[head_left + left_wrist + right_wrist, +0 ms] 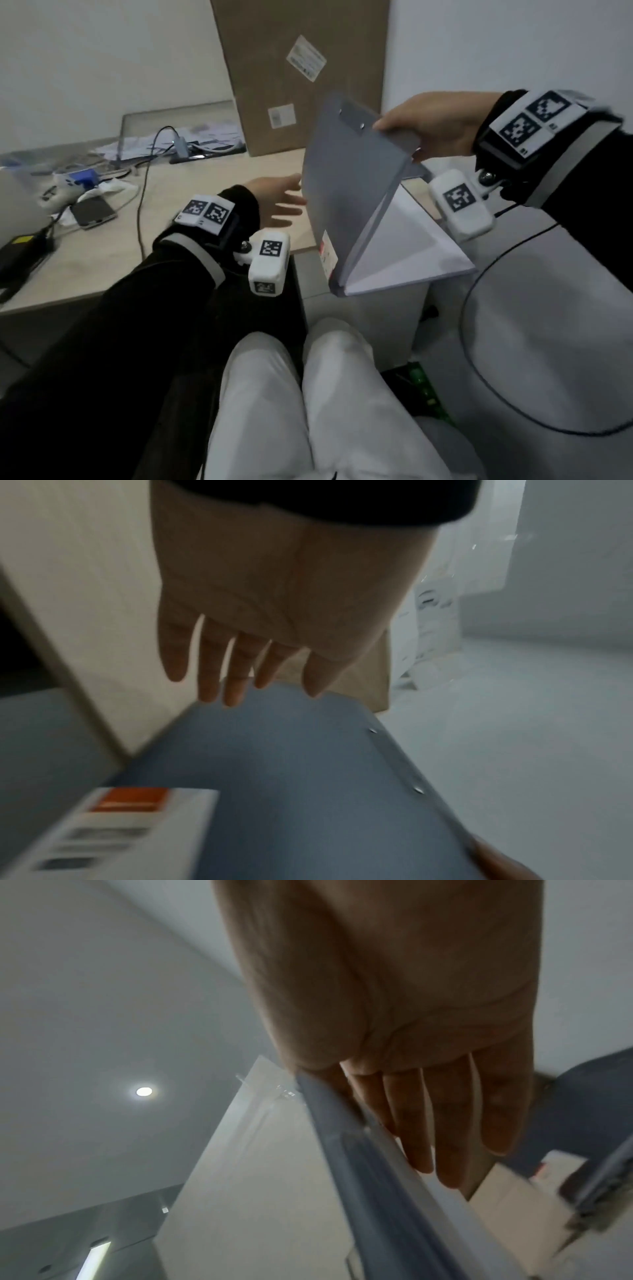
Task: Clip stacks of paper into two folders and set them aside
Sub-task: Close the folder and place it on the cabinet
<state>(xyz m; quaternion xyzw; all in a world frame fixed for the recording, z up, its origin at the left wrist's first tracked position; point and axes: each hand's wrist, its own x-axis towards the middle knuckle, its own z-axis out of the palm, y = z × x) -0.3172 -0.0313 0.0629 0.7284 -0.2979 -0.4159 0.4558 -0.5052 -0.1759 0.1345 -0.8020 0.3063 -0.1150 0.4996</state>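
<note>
A grey folder (349, 192) hangs half open in the air above the table's right end, spine low and toward me. A stack of white paper (411, 250) lies inside on its lower cover. My right hand (428, 126) pinches the raised cover's top corner, thumb on top. In the right wrist view the fingers (445, 1123) lie along the folder's edge (377, 1191) beside the paper (257, 1177). My left hand (277, 202) is open with fingers spread, its tips at the cover's outer face (291, 777); contact is unclear. A white and orange label (113, 831) sits on that cover.
A tall cardboard box (301, 75) leans on the wall behind the folder. The beige table (191, 192) carries a laptop (178, 130), a phone (92, 212), cables and a black adapter (20, 250) on its left. A white cabinet (370, 308) stands under the folder.
</note>
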